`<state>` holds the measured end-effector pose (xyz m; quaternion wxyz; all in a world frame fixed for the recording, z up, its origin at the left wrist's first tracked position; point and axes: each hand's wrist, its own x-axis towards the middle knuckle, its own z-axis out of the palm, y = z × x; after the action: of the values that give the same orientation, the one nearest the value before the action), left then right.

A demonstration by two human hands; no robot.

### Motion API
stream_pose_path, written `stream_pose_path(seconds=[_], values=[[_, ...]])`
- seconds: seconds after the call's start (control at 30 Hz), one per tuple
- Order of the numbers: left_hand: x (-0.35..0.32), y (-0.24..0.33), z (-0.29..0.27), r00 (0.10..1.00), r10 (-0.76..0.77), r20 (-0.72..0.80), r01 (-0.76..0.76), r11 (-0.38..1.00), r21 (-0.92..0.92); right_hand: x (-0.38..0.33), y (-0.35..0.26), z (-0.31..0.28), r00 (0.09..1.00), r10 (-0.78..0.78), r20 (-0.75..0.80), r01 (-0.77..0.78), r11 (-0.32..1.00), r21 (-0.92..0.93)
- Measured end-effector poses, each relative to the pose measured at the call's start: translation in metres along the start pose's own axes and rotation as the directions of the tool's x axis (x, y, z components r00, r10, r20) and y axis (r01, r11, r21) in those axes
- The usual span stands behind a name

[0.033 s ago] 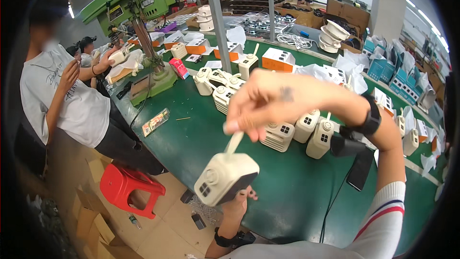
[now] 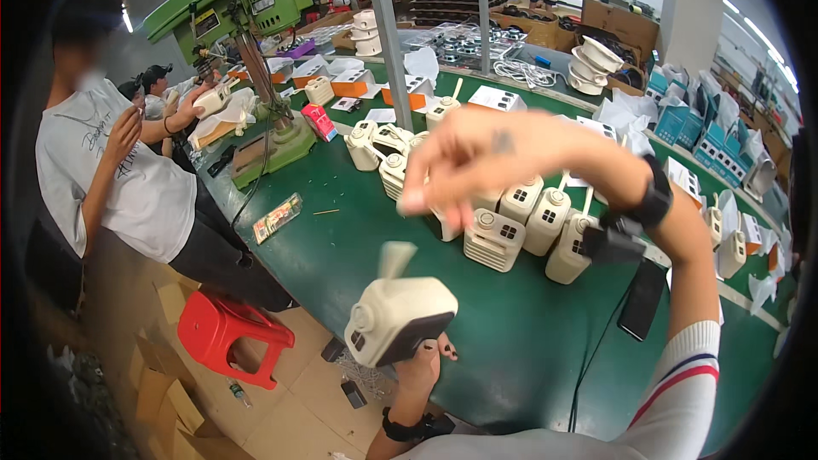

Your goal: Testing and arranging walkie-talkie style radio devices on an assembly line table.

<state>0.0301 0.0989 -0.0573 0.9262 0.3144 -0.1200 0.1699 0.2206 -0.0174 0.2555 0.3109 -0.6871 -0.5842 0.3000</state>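
My left hand [image 2: 419,366] is closed around the lower part of a cream jerrycan-shaped device [image 2: 396,311], holding it tilted over the table's near edge. This device has a round cap-like knob, dark square buttons and a dark panel on one side. A cream strap [image 2: 397,260] sticks up from its top, its free end blurred. Above the strap, and apart from it, hovers my right hand [image 2: 477,158], empty with loosely bent fingers, smeared by motion. Behind my right hand, several similar devices [image 2: 494,241] stand in rows on the green table [image 2: 341,260].
A green drill press [image 2: 256,102] stands at the far left. Beside it, a person [image 2: 119,153] holds another cream device. A black phone [image 2: 642,300] with a cable lies to the right. Below the table's left edge is a red stool [image 2: 226,332]. White-and-orange boxes [image 2: 497,99] stand farther back.
My right hand has let go of the strap and risen slightly away from it. The device has turned in my left hand, showing more of its dark panel.
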Motion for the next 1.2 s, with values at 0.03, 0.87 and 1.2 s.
stream_pose_path(seconds=[0.03,0.87,1.2], values=[[0.002,0.0,0.004,1.0,-0.002,0.003,0.002,1.0,0.0,0.01,0.015,-0.02,0.998,0.056,-0.03,-0.058,0.996,-0.07],[0.02,0.007,0.024,0.952,0.283,0.12,-0.187,0.225,0.956,0.099,0.332,-0.15,0.84,0.205,-0.502,-0.525,0.541,-0.657],[0.021,0.001,0.042,0.928,0.353,-0.119,-0.094,0.531,0.842,0.061,0.239,-0.128,0.857,-0.273,-0.437,-0.446,0.033,-0.894]])
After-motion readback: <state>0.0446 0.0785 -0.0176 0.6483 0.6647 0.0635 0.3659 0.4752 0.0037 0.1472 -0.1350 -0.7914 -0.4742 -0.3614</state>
